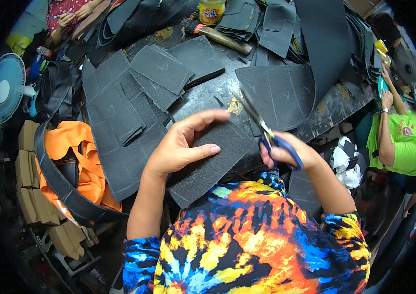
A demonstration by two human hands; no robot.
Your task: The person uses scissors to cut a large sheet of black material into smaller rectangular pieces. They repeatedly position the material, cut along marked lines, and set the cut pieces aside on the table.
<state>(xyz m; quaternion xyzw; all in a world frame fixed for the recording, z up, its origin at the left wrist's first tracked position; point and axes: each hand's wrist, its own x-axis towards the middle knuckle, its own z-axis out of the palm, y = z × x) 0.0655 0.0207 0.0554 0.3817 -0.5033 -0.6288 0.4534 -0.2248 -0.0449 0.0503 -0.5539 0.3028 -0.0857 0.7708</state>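
Observation:
My right hand (293,153) grips a pair of scissors (263,128) by its dark blue handles, and the blades point away from me to the far left. The blades look nearly closed, above the worktable. My left hand (181,144) is over a dark grey textured piece of sheet material (213,166), thumb and forefinger spread apart. That piece reaches past the near table edge toward my lap. Whether the left fingertips touch it is hard to tell. Just beyond the scissors lies a larger dark sheet (279,93) with faint chalk lines.
Stacked dark cut pieces (161,71) and a large marked sheet (134,169) cover the left side. Further back are a yellow-labelled jar (212,11) and a knife-like tool (225,40). An orange cloth bag (71,147) and a fan (3,88) stand left. Two other people work nearby.

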